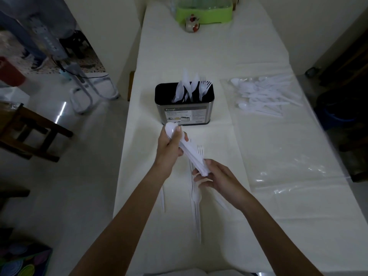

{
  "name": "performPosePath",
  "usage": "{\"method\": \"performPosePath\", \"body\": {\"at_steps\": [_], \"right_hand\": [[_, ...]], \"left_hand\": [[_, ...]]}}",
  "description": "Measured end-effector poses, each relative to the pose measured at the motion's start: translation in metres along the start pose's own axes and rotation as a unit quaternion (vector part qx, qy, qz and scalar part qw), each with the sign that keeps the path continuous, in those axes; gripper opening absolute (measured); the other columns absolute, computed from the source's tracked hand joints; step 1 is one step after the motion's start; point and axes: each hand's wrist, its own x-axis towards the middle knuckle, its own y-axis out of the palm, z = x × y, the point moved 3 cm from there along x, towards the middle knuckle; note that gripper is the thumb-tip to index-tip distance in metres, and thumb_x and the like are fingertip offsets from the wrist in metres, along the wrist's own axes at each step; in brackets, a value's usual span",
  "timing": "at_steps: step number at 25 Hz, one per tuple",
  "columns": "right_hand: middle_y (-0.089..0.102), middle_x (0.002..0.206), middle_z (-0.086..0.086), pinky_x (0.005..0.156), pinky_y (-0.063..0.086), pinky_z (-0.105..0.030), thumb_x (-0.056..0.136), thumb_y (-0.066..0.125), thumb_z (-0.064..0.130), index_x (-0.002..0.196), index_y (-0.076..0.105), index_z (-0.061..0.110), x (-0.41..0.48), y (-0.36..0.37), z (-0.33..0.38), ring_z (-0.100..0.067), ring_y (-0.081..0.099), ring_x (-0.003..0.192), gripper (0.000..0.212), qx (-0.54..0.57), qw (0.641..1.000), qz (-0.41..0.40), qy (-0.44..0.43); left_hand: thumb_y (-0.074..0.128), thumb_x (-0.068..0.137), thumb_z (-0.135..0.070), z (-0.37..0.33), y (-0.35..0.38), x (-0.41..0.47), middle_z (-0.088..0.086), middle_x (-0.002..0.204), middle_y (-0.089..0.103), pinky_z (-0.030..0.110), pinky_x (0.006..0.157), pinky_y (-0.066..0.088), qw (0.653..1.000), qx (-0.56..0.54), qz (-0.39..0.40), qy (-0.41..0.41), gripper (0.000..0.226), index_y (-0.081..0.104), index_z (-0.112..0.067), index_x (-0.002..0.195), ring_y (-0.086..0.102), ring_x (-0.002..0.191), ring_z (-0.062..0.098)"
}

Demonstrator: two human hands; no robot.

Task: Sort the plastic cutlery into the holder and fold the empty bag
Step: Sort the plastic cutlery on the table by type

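Note:
A black and steel cutlery holder stands mid-table with white knives and forks upright in it. Just in front of it, my left hand grips the bowl end of a stack of white plastic spoons. My right hand holds the handle end of the same stack. Loose white forks and knives lie on the table beneath my hands. To the right, a clear plastic bag lies flat, with a pile of white cutlery on its far end.
The long table has a white cloth. At its far end stand a green plastic rack and a small ceramic pot. A wooden chair and a white metal stand are on the floor to the left.

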Motion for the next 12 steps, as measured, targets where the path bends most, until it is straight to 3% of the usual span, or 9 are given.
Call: {"method": "performPosePath", "body": {"at_steps": [3, 6, 10, 12], "right_hand": [[0.067, 0.104, -0.007, 0.082, 0.055, -0.032, 0.100, 0.033, 0.033, 0.122, 0.057, 0.004, 0.025, -0.017, 0.016, -0.022, 0.067, 0.094, 0.043, 0.020, 0.995, -0.091, -0.030], [0.062, 0.118, -0.012, 0.093, 0.050, -0.037, 0.101, 0.035, 0.032, 0.121, 0.055, 0.005, 0.054, -0.038, 0.048, -0.025, 0.061, 0.110, 0.039, 0.033, 0.972, -0.210, -0.097], [0.053, 0.133, -0.009, 0.104, 0.042, -0.037, 0.102, 0.032, 0.033, 0.131, 0.047, 0.007, 0.089, -0.047, 0.084, -0.020, 0.051, 0.122, 0.042, -0.001, 0.958, -0.256, -0.130], [0.050, 0.136, -0.005, 0.109, 0.038, -0.038, 0.102, 0.030, 0.034, 0.134, 0.045, 0.010, 0.105, -0.046, 0.095, -0.017, 0.047, 0.126, 0.042, -0.009, 0.956, -0.260, -0.132]], "left_hand": [[0.043, 0.100, -0.026, -0.026, -0.014, 0.027, -0.003, 0.071, 0.054, 0.015, 0.047, 0.038, 0.999, -0.008, -0.030, 0.036, 0.017, 0.048, -0.013, 0.090, 0.048, 0.048, -0.002], [0.042, 0.101, -0.023, -0.067, -0.029, 0.060, 0.001, 0.068, 0.051, 0.012, 0.043, 0.040, 0.994, 0.010, -0.050, 0.097, 0.021, 0.049, -0.004, 0.095, 0.048, 0.044, -0.003], [0.040, 0.101, -0.013, -0.115, -0.036, 0.098, 0.002, 0.068, 0.052, 0.014, 0.041, 0.031, 0.975, 0.033, -0.011, 0.218, 0.023, 0.047, -0.018, 0.080, 0.041, 0.044, -0.001], [0.040, 0.101, -0.012, -0.125, -0.037, 0.119, -0.005, 0.065, 0.054, 0.014, 0.041, 0.030, 0.964, 0.061, 0.019, 0.257, 0.020, 0.046, -0.022, 0.085, 0.040, 0.043, 0.000]]}}
